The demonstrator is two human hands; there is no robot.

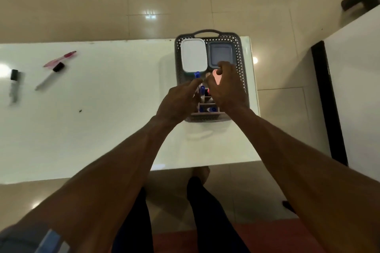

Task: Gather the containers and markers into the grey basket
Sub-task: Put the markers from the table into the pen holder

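Working over the white glossy table (pixel 102 129), we are filling the grey perforated plastic basket (pixel 240 72) at upper centre of the frame, where a white lidded container (pixel 193 55) and a grey-blue lidded container (pixel 221 53) are already lying. Our left hand (pixel 176 100) is pinching a blue-capped marker (pixel 197 75); our right hand (pixel 226 88) is curling over a pink item (pixel 216 78), grip unclear. Next we judge we are needing the black-capped markers (pixel 48 77) at far left.
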